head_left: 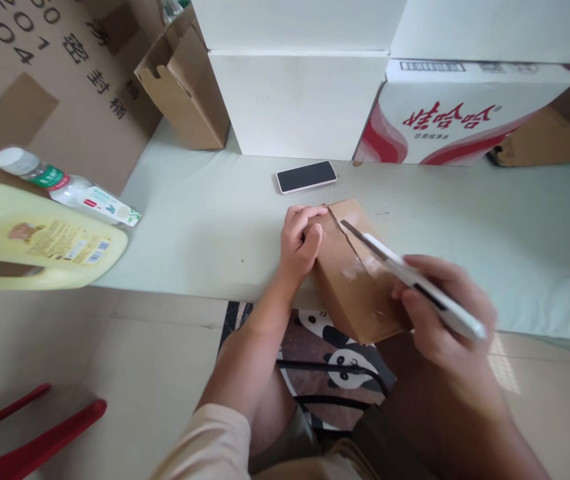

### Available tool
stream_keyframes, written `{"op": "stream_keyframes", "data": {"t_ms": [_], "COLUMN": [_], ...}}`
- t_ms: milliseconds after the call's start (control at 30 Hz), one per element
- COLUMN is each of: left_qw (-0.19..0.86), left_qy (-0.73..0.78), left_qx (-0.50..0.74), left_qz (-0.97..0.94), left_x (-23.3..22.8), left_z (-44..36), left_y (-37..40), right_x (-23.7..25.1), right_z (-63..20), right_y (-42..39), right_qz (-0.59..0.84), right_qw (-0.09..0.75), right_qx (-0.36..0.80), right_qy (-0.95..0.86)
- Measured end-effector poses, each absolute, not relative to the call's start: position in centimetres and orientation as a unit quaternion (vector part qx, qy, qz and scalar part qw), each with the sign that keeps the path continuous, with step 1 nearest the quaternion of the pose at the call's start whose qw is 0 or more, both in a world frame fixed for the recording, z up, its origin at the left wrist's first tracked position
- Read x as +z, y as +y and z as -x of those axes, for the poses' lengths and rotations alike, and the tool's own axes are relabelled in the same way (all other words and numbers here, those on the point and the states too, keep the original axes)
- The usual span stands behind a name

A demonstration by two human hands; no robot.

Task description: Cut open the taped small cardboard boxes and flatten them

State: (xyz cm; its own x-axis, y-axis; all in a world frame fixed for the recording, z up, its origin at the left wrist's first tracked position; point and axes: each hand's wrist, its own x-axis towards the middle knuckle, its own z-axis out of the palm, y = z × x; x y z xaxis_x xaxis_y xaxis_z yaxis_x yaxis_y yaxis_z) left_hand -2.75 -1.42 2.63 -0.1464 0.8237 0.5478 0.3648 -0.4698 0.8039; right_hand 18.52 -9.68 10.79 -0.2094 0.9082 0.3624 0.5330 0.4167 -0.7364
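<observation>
A small brown cardboard box [352,293] lies on the front edge of the pale table [205,227], part of it hanging over the edge. My left hand [301,240] grips the box's left side, fingers curled over its top. My right hand [445,313] holds a white utility knife [415,277] with its blade extended. The blade tip rests on the taped seam on top of the box.
A phone [307,177] lies face up behind the box. White cartons [299,100] and a red-printed carton [445,120] stand at the back. A water bottle [65,187] and a yellow jug [29,237] lie at the left. A red chair [35,440] is at the lower left.
</observation>
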Motion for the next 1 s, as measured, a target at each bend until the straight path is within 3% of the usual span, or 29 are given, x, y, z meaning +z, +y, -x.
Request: {"op": "stream_keyframes", "data": {"t_ms": [133, 700, 1000], "left_qw": [0.197, 0.222, 0.244], "left_qy": [0.475, 0.499, 0.493], "left_qx": [0.588, 0.58, 0.59], "left_qz": [-0.624, -0.604, -0.591], "left_x": [2.6, 2.4, 2.3], "left_z": [2.8, 2.6, 2.4], "left_y": [-1.5, -1.6, -1.6], "right_x": [11.4, 10.3, 10.4], "right_z": [-17.7, -16.9, -17.6], "right_y": [-9.0, -8.4, -8.9], "right_qz": [0.452, 0.474, 0.489], "right_qw": [0.347, 0.339, 0.392], "right_qx": [0.224, 0.157, 0.185], "right_qy": [-0.791, -0.797, -0.757]}}
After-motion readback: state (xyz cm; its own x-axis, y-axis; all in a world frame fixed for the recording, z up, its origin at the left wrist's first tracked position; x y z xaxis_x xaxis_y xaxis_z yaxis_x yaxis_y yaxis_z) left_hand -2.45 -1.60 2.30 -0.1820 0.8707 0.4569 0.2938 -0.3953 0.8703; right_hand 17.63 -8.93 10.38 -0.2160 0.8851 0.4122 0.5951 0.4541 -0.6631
